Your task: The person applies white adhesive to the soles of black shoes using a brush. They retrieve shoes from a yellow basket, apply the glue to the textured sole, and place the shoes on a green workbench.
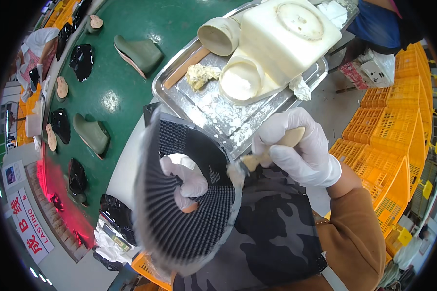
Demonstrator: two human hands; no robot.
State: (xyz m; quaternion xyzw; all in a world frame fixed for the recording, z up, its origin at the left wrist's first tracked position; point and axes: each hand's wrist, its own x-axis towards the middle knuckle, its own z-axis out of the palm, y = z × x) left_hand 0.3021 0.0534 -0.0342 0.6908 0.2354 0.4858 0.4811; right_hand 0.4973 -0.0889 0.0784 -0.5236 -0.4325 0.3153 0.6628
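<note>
On the near side of the metal tray point(204, 107), a gloved left hand point(189, 179) grips a ribbed black piece point(194, 225), long axis running near-to-far; the right hand point(298, 150) clasps a slanted brush point(292, 137), bristles point(236, 174) pointing left against the piece's edge.

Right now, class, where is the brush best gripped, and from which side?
Probably by its pale handle, coming from the person's right: it slants up and rightward, away from the bristles, which look white-coated and sit at the edge of the dark ribbed piece. The right hand grips it that way.
</note>
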